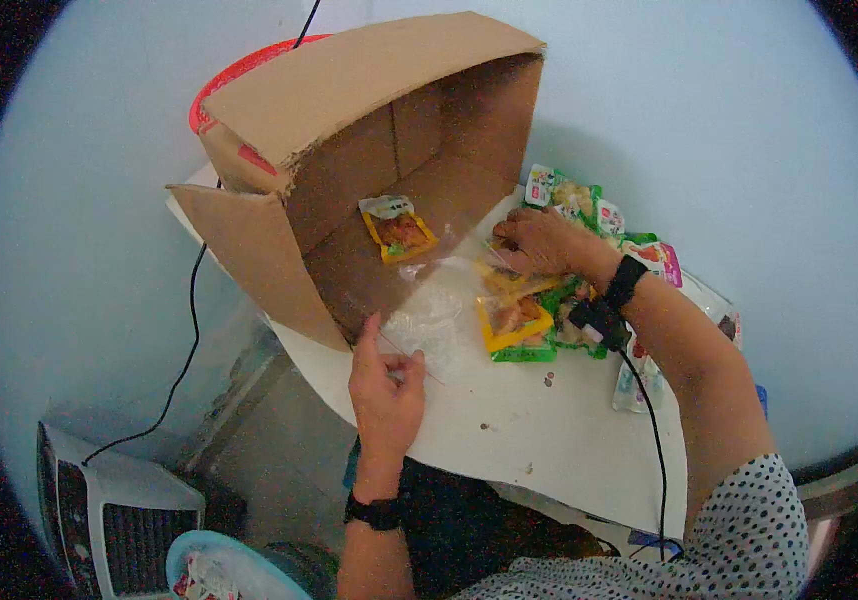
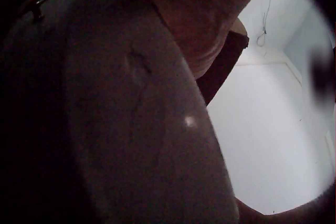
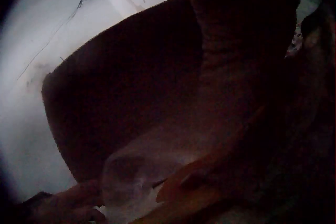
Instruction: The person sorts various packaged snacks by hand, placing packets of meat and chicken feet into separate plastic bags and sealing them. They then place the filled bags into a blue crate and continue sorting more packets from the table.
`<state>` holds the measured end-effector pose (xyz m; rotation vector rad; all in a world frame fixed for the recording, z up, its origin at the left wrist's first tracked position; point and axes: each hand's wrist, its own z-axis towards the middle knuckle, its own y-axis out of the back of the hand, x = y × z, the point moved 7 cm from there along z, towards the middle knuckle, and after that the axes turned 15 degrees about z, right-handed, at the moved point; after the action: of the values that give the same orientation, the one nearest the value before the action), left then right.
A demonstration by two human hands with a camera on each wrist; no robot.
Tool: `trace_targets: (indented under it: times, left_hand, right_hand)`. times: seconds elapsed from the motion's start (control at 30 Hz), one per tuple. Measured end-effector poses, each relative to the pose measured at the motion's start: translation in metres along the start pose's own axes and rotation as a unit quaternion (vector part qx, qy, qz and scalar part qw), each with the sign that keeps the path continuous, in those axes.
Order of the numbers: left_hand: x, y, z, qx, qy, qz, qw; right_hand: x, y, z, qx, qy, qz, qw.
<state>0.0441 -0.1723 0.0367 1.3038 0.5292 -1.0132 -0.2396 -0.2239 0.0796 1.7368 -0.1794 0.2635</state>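
A clear plastic bag (image 1: 434, 310) is spread between the two hands over a white table (image 1: 469, 420). My left hand (image 1: 389, 395) pinches its near edge between thumb and fingers. On its far side my right hand (image 1: 541, 243), fingers curled, grips the bag beside a pile of snack packets. A yellow-edged packet (image 1: 516, 318) lies just below the right hand, on top of green packets (image 1: 579, 330). In the right wrist view, the bag (image 3: 131, 182) shows dimly, with the left hand (image 3: 68, 203) at its edge.
A large cardboard box (image 1: 379, 110) lies on its side, opening toward me, with one yellow-edged packet (image 1: 399, 230) inside. More packets (image 1: 574, 200) lie along the wall at right. A red basket (image 1: 239, 75) stands behind the box. Below left are a blue bin (image 1: 234, 560) and a grey appliance (image 1: 139, 520).
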Motion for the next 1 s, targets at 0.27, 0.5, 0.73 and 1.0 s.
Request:
trace_targets:
  times: [0.27,0.5,0.73,1.0]
  left_hand:
    - [-0.012,0.002,-0.005,-0.026,-0.012,0.013,1.0]
    - [-0.001,-0.006,-0.007,-0.011,0.0,-0.022,1.0]
    - [0.001,-0.009,-0.006,0.014,0.005,-0.022,1.0]
    - [-0.001,-0.006,-0.005,0.016,0.008,-0.046,0.999]
  right_hand:
    - [-0.002,-0.004,-0.047,-0.021,0.052,0.016,0.998]
    - [-0.001,0.017,-0.032,-0.017,-0.037,0.028,0.999]
    - [0.089,0.023,0.073,-0.107,0.189,0.09,0.972]
    - [0.094,-0.053,0.151,-0.077,0.426,-0.201,0.879]
